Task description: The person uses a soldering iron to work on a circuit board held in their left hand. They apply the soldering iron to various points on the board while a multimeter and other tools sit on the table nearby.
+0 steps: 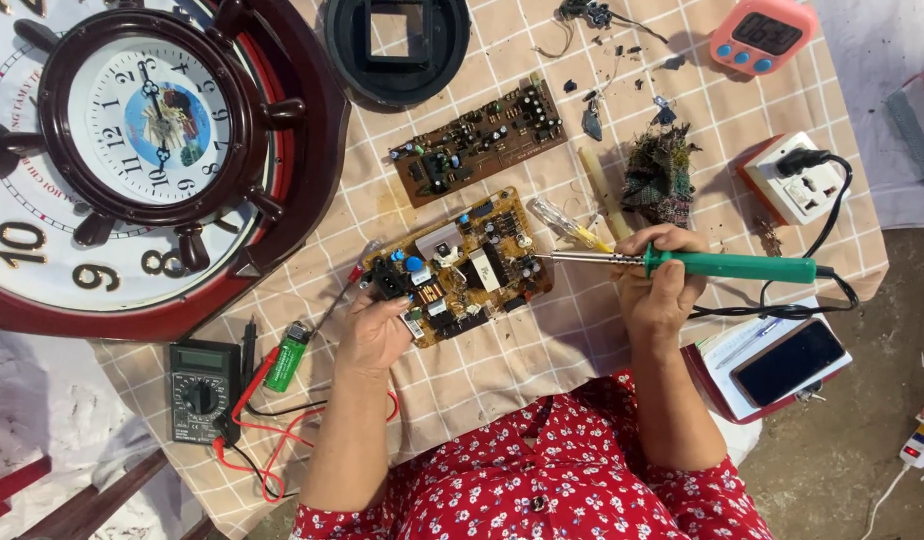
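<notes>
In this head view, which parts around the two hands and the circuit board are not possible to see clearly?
- Lower left corner of the yellow circuit board: covered by the left hand.
- Soldering iron grip: part of the green handle is hidden inside the right hand.
- Iron tip: too thin to tell whether it touches the board.
- Large clock: cut off by the left and top edges.
- Phone screen: dark, nothing readable.

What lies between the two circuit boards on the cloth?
Head view: only bare checked cloth separates the upper board from the lower board, whose corner the left hand touches.
</notes>
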